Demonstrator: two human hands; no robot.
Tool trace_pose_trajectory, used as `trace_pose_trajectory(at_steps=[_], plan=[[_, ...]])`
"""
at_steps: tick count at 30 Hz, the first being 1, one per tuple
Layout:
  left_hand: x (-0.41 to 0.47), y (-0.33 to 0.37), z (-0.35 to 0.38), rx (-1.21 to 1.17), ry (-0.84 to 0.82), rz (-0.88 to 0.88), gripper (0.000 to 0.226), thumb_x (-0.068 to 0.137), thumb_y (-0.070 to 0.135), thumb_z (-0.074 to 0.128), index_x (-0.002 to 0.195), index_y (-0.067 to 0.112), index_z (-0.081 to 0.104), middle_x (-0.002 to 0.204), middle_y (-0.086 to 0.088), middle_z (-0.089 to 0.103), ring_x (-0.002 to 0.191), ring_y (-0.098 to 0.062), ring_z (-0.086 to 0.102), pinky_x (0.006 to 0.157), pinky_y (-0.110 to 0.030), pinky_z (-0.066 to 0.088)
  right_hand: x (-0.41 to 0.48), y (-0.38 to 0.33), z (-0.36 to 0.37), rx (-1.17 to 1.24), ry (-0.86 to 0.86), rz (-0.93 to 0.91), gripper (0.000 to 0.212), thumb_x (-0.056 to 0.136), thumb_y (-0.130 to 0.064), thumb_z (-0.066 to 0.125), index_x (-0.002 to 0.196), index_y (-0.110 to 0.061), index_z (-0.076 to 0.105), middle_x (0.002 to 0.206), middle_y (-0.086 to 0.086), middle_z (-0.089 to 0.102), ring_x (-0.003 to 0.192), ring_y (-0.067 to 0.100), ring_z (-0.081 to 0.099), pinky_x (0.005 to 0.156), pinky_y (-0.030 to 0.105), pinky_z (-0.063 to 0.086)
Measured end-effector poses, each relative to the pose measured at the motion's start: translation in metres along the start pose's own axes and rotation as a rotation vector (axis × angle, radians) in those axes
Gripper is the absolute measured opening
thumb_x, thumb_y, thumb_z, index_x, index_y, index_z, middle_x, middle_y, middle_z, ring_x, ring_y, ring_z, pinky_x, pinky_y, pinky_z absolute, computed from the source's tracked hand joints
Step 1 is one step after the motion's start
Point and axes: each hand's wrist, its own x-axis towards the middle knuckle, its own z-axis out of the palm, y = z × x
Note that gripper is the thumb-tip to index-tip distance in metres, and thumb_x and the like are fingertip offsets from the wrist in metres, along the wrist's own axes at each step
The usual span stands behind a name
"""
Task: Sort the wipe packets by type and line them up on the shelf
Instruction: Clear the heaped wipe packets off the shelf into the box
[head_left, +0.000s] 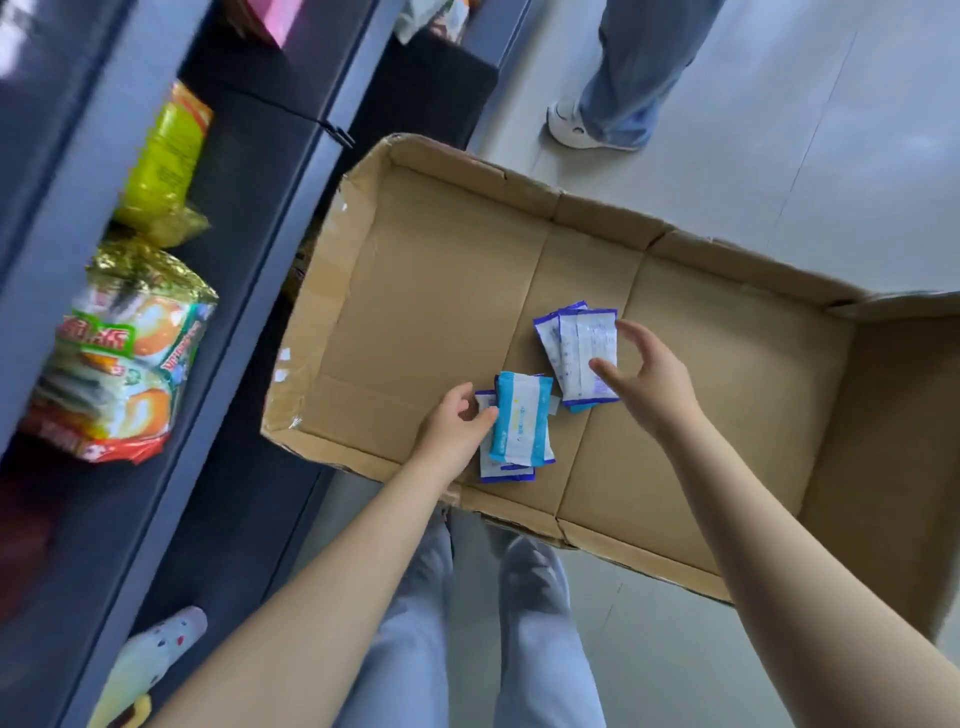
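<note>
Shallow brown cardboard tray (415, 312) noted on the pale floor (779, 130). A dark grey-blue metal shelf (270, 249) stands at its 9 o'clock, with printed foil snack bags (124, 353) on it. No wipe packets are seen on the shelf yet.

2 clusters are seen inside the tray. At 6 o'clock, close to the near wall: 1 light-blue-and-white soft plastic wipe packet (522, 418), laid on top of white, dark-blue-edged flat packets (506, 472). At 1 o'clock from that, near the tray's middle: an overlapping pile of white printed packets with dark-blue borders (584, 353); at least 2 are made out, exact count unclear.

Handling, as judged: packets are taken to be light, flat, squashy and slick-skinned, so stacked ones are likely to slide apart. They are best taken across the short width at mid-body, thumb against fingers, not by the crimped ends.

Left hand (454, 423): thumb is laid against the 9 o'clock edge of the light-blue packet, fingers curled over the packets beneath. Whether a pinch is closed cannot be told.

Right hand (652, 374): spread wide, thumb tip touching the pile's face, fingers at its 3 o'clock edge. Nothing is gripped yet.
</note>
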Motion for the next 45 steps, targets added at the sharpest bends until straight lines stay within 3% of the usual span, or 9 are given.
trace_pose_trajectory(at_steps=[6,13,17,21,27,29,36,43,45], plan=[[-0.146,0.047,-0.103,0.181,0.159,0.259,0.064,0.096,0.038,0.057,0.152,0.027,0.029,0.154,-0.001,0.037,0.14,-0.021,0.037,0.111,-0.039,0.036,-0.094,-0.124,-0.09,-0.26,-0.105,-0.247,0.064,0.092,-0.033,0.067,0.149,-0.023,0.04,0.15,0.004,0.047,0.136,0.025,0.043,0.107,0.037,0.038],[-0.321,0.052,-0.209,0.192,0.559,0.533,0.061,0.095,0.036,0.061,0.15,0.027,0.035,0.151,0.001,0.039,0.138,-0.019,0.038,0.105,-0.027,0.032,-0.215,-0.266,-0.139,-0.349,-0.081,-0.651,0.063,0.092,-0.033,0.066,0.149,-0.029,0.038,0.145,0.004,0.051,0.129,0.025,0.05,0.103,0.034,0.039],[-0.408,0.027,-0.263,0.128,0.81,0.621,0.059,0.094,0.037,0.061,0.148,0.029,0.038,0.149,0.005,0.041,0.136,-0.013,0.038,0.107,-0.027,0.032,-0.28,-0.338,-0.132,-0.306,-0.082,-0.886,0.065,0.091,-0.04,0.067,0.148,-0.031,0.038,0.147,-0.001,0.049,0.133,0.021,0.047,0.106,0.034,0.039],[-0.478,-0.017,-0.314,0.11,1.048,0.66,0.057,0.094,0.032,0.063,0.146,0.025,0.042,0.148,0.006,0.043,0.136,-0.011,0.037,0.102,-0.017,0.026,-0.347,-0.404,-0.108,-0.247,-0.103,-1.082,0.065,0.091,-0.041,0.067,0.148,-0.031,0.039,0.144,-0.005,0.051,0.115,0.011,0.052,0.095,0.026,0.04],[-0.544,-0.116,-0.384,0.051,1.247,0.609,0.058,0.092,0.037,0.064,0.145,0.029,0.042,0.147,0.007,0.044,0.135,-0.011,0.039,0.107,-0.023,0.029,-0.438,-0.469,-0.031,-0.195,-0.113,-1.266,0.066,0.09,-0.039,0.069,0.148,-0.028,0.04,0.144,-0.006,0.052,0.129,0.016,0.05,0.095,0.018,0.034],[-0.561,-0.152,-0.404,0.036,1.286,0.572,0.058,0.091,0.034,0.066,0.144,0.025,0.045,0.146,0.004,0.046,0.135,-0.013,0.04,0.107,-0.024,0.03,-0.464,-0.482,0.0,-0.191,-0.134,-1.297,0.065,0.09,-0.039,0.069,0.148,-0.029,0.041,0.144,-0.007,0.051,0.119,0.017,0.056,0.094,0.02,0.035],[-0.589,-0.256,-0.436,0.022,1.336,0.427,0.057,0.089,0.035,0.069,0.141,0.024,0.049,0.142,0.001,0.052,0.129,-0.015,0.046,0.104,-0.021,0.031,-0.521,-0.509,0.104,-0.229,-0.247,-1.349,0.066,0.089,-0.039,0.071,0.147,-0.027,0.042,0.148,-0.003,0.049,0.136,0.019,0.043,0.103,0.026,0.036],[-0.569,-0.268,-0.445,0.031,1.221,0.394,0.061,0.085,0.052,0.066,0.14,0.03,0.051,0.144,0.01,0.049,0.134,-0.01,0.042,0.114,-0.035,0.033,-0.516,-0.529,0.162,-0.325,-0.349,-1.333,0.063,0.09,-0.04,0.068,0.146,-0.034,0.042,0.147,-0.003,0.049,0.128,0.018,0.048,0.093,0.024,0.036],[-0.563,-0.259,-0.447,0.129,1.162,0.246,0.071,0.082,0.063,0.062,0.145,0.035,0.043,0.148,0.012,0.043,0.137,-0.014,0.036,0.113,-0.035,0.03,-0.507,-0.539,0.169,-0.365,-0.366,-1.343,0.063,0.092,-0.038,0.067,0.148,-0.035,0.039,0.147,-0.002,0.048,0.117,0.016,0.055,0.094,0.028,0.04]])
